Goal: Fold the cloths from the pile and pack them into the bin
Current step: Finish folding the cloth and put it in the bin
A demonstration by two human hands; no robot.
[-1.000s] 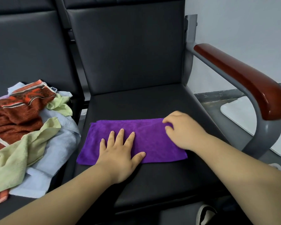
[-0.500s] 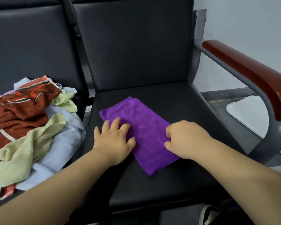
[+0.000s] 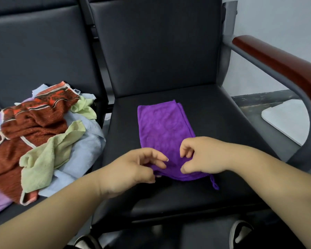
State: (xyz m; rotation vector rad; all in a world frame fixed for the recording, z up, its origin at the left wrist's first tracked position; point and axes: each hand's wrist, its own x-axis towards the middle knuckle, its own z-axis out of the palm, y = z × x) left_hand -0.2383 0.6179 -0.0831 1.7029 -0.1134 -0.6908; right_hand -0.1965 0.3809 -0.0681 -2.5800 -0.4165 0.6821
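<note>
A folded purple cloth [image 3: 164, 126] lies lengthwise in the middle of the black chair seat [image 3: 223, 115], its near end by the front edge. Your left hand [image 3: 131, 169] and right hand [image 3: 205, 155] each pinch that near end between thumb and curled fingers. The pile of cloths [image 3: 39, 130] sits on the seat to the left.

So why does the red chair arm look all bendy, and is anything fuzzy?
Head view: the wide lens bows the red armrest near the edge; its near end blurs at the right border; the purple cloth in the middle is fairly sharp; light is soft, a dull sheen on the black seat, no hard shadows.
</note>
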